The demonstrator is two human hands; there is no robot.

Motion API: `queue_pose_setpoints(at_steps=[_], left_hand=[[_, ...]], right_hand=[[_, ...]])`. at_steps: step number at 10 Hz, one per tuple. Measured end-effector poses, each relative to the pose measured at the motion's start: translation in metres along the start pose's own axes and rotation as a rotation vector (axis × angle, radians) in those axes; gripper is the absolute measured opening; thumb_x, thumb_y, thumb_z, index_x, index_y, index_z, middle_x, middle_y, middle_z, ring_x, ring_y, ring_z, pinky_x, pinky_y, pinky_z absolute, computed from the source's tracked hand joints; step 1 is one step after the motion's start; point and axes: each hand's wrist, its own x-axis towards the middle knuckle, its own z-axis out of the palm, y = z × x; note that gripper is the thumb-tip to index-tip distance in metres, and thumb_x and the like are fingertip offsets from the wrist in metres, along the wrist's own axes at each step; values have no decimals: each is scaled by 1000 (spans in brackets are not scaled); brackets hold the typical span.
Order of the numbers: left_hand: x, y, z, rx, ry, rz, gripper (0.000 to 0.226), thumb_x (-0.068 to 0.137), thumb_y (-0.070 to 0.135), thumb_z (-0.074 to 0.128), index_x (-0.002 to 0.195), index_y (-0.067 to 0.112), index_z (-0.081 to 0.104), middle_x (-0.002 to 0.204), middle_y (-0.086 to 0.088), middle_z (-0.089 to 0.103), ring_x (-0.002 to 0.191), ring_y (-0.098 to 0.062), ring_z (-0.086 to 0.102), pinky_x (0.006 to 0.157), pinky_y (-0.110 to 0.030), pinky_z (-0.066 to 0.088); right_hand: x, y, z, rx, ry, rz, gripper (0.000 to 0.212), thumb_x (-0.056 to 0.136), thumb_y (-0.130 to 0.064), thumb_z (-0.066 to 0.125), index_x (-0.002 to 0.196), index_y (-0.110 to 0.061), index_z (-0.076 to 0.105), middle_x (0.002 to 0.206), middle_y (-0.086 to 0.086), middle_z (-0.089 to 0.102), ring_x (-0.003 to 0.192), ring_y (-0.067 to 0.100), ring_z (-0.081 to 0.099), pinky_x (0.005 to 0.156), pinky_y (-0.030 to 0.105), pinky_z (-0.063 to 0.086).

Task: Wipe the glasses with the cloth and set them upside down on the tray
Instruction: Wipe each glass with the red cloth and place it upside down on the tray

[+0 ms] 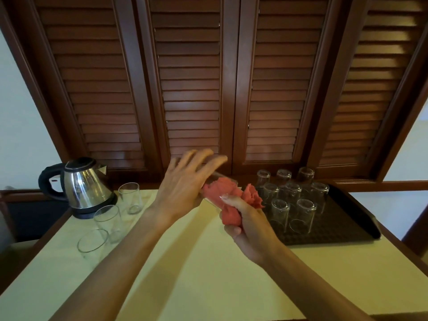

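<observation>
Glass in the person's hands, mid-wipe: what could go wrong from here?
1. The left hand holds the tilted glass with fingers fairly straight, so it might slip while the right hand works the red cloth.
2. The tray already carries eight upturned glasses; setting another down may knock one.

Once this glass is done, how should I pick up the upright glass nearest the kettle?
Take the glass nearest the kettle round its upper wall, grip coming from above and the right with the left hand. It stands upright, mouth up, with the kettle close on its left and another glass in front, so the right side looks freest.
</observation>
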Motion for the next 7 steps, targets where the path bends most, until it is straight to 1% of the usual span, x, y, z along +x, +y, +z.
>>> queue_pose_setpoints(at_steps=[1, 2, 3, 4, 5, 6, 7], left_hand=[[-4, 15, -2, -173, 19, -256, 106, 70, 14, 93, 156, 32, 35, 145, -7, 50, 113, -31, 65, 77, -49, 62], [-5, 21, -5, -726, -3, -599, 113, 62, 1, 98, 154, 28, 37, 125, 0, 67, 92, -9, 71, 82, -27, 61], [-11, 23, -5, -1555, -68, -893, 87, 64, -10, 83, 141, 14, 51, 128, -13, 71, 96, -24, 74, 87, -43, 64], [-6, 33, -4, -2039, -38, -1072, 58, 80, 21, 80, 130, -2, 60, 124, -28, 65, 106, -37, 68, 96, -49, 60], [0, 34, -3, -1989, 23, -1159, 48, 85, 27, 78, 118, -5, 65, 111, -27, 69, 102, -30, 72, 93, -41, 61], [-1, 33, 2, -1954, -9, -1122, 38, 87, 17, 77, 119, 1, 66, 105, -20, 68, 91, -24, 73, 85, -39, 61], [-6, 38, 8, -1955, -5, -1080, 36, 82, 10, 80, 114, 0, 66, 97, -21, 66, 95, -31, 68, 100, -52, 52]], right_hand=[[-3, 2, -1, -59, 72, -106, 16, 93, -3, 61, 109, -5, 57, 69, 1, 49, 49, 6, 42, 36, 17, 29], [-5, -1, -1, -10, 103, -161, 14, 93, 0, 59, 106, -6, 56, 69, 2, 50, 46, 5, 40, 35, 16, 28], [-5, -2, -4, -4, 136, -175, 9, 94, -1, 59, 97, -9, 60, 67, 2, 51, 48, 7, 41, 37, 17, 27], [-5, 3, -9, -472, -33, -537, 21, 95, 3, 62, 111, -10, 66, 77, 5, 62, 56, 14, 52, 43, 22, 40], [4, 17, -27, -1563, -255, -856, 75, 93, -4, 67, 156, -22, 31, 157, -5, 36, 118, 18, 59, 87, 29, 58], [7, 19, -30, -1925, -131, -771, 88, 97, -11, 64, 161, -29, 7, 169, -9, 6, 138, 24, 42, 100, 39, 53], [2, 9, -17, -1176, -225, -357, 54, 99, 1, 53, 148, -23, 44, 133, 18, 55, 105, 29, 60, 85, 48, 60]])
